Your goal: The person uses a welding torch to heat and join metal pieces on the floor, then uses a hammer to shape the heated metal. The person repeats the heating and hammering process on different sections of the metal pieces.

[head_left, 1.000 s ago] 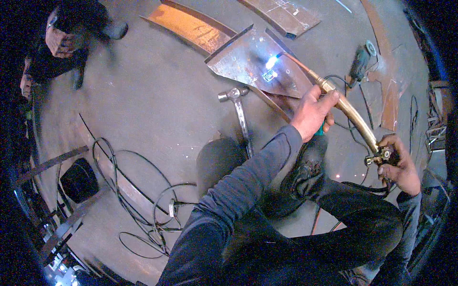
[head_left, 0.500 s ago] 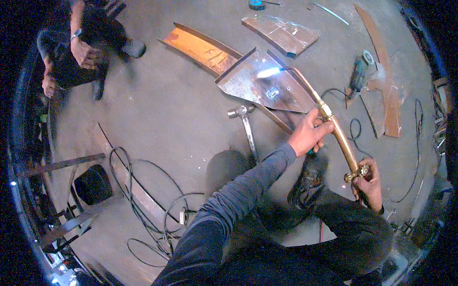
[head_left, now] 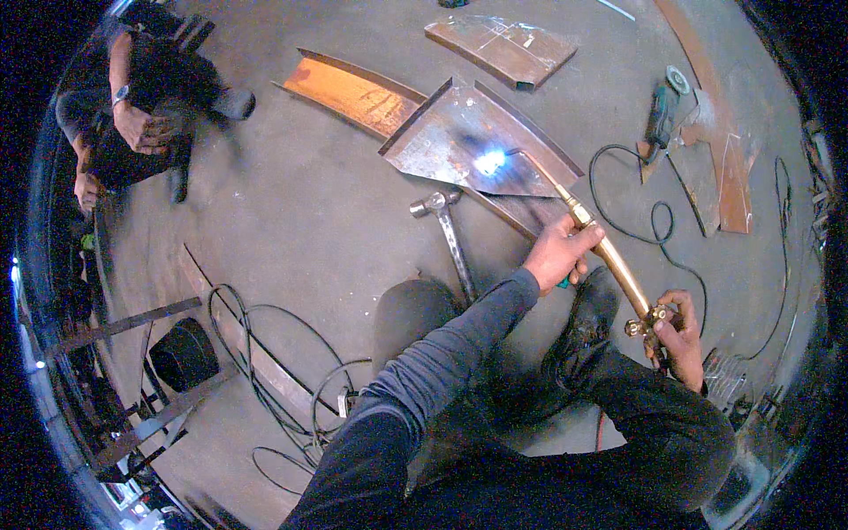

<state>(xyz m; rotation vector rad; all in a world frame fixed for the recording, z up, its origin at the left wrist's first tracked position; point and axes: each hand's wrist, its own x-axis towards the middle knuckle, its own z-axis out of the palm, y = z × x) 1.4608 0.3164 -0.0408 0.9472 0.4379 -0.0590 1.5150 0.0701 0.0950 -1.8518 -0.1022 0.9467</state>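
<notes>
A brass gas torch (head_left: 621, 276) slants across the space above my right knee, its bent copper tip pointing up and left. My left hand (head_left: 560, 249) is closed around the front of its handle. At the rear end, by the valve knobs, my right hand (head_left: 679, 339) grips the torch with bent fingers. A bright blue-white flame (head_left: 491, 161) meets the face of a flanged steel plate (head_left: 442, 146). This plate rests on a rusty orange steel channel (head_left: 349, 91). Just left of the plate's near edge lies a hammer (head_left: 449, 237) with a metal handle.
Another person (head_left: 146, 124) sits at the upper left. A loose steel plate (head_left: 503, 49) lies beyond the work. To the right are an angle grinder (head_left: 664, 110) with its cord and flat rusty pieces (head_left: 735, 181). Coiled cable (head_left: 252, 353) and a metal frame (head_left: 132, 322) occupy the left.
The torch has come down and slightly left, and its flame now spreads on the plate. Both hands keep their hold. The whole view has shifted a little.
</notes>
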